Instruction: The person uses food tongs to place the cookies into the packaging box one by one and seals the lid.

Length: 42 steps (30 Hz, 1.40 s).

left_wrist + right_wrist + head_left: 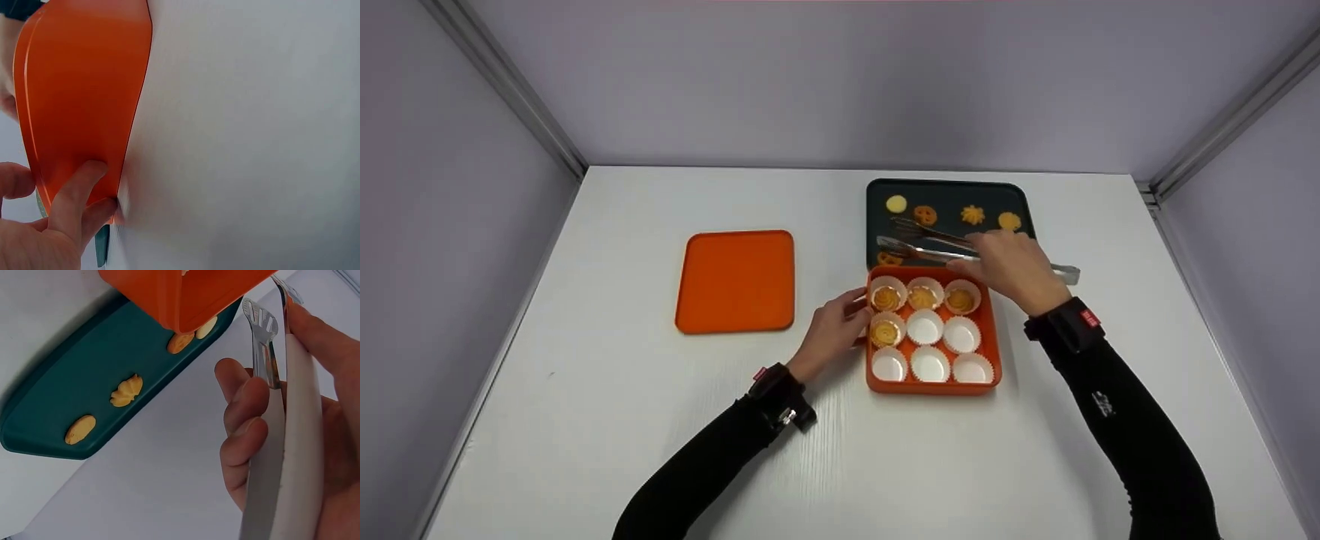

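Observation:
An orange box point(994, 337) holds nine white paper cups; several of them hold cookies point(886, 298). My left hand point(835, 328) grips the box's left wall point(79, 112), thumb point(73, 197) pressed on its side. My right hand point(1011, 266) holds metal tongs point(919, 244), fingers curled round the handles point(281, 455). The tong tips reach over a dark green tray point(1020, 199) where several loose cookies point(972, 215) lie. In the right wrist view the tray point(50, 416) and cookies point(126, 391) sit beyond the box's corner point(180, 298).
An orange lid point(736, 280) lies flat to the left of the box on the white table point(660, 450). Pale walls enclose the table on three sides, with metal rails at the corners.

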Motion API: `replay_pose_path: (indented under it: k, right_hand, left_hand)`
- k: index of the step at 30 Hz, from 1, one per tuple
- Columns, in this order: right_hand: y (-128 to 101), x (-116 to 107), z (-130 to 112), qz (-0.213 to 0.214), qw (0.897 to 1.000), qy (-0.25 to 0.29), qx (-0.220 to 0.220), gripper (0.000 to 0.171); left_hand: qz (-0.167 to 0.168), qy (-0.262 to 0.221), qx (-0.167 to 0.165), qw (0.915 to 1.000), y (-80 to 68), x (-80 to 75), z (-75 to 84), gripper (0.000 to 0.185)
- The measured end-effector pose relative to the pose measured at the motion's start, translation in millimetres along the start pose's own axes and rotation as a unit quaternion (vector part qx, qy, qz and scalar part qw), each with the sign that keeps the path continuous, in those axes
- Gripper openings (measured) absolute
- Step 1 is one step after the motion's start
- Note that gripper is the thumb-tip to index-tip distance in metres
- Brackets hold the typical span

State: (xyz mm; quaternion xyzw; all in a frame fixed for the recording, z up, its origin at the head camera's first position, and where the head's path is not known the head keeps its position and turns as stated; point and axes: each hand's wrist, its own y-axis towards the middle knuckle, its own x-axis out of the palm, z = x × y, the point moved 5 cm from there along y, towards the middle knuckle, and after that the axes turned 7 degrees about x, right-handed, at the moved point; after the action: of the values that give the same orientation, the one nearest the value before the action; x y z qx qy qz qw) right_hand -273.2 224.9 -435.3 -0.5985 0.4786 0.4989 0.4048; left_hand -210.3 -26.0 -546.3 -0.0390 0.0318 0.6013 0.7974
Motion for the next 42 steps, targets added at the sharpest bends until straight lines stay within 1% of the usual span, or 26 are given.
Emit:
replay_pose_path:
  k: [7, 14, 20, 27, 33, 37, 42]
  right_hand:
    - [7, 9, -3, -0.002, 1.000, -0.015, -0.001, 0.045]
    - [8, 12, -1, 0.015, 0.999, -0.028, 0.011, 0.046]
    - [6, 12, 14, 0.021, 0.999, -0.023, 0.035, 0.045]
    - [5, 11, 41, 0.046, 0.997, -0.018, 0.053, 0.046]
    - [2, 13, 59, 0.047, 0.995, 0.018, 0.081, 0.046]
    - [0, 20, 63, 0.036, 0.996, 0.034, 0.075, 0.054]
    - [-3, 31, 68, 0.026, 0.997, 0.036, 0.061, 0.065]
  left_hand:
    - [-0.007, 0.008, 0.005, 0.9999, 1.2, 0.8, -0.6, 0.053]
    - [-0.009, 0.012, -0.003, 0.9999, 1.5, 0.0, -0.8, 0.054]
    - [-0.011, 0.007, -0.005, 0.9999, 0.8, -0.7, -0.7, 0.053]
    - [-0.010, 0.028, -0.004, 0.9996, 2.0, -2.9, -3.5, 0.053]
    - [-0.008, 0.025, -0.011, 0.9996, 1.5, -5.5, -3.2, 0.054]
    - [-0.006, 0.022, -0.009, 0.9997, 0.0, -6.2, -3.7, 0.053]
    - [-0.002, 0.019, 0.001, 0.9998, -1.2, -7.9, -2.4, 0.052]
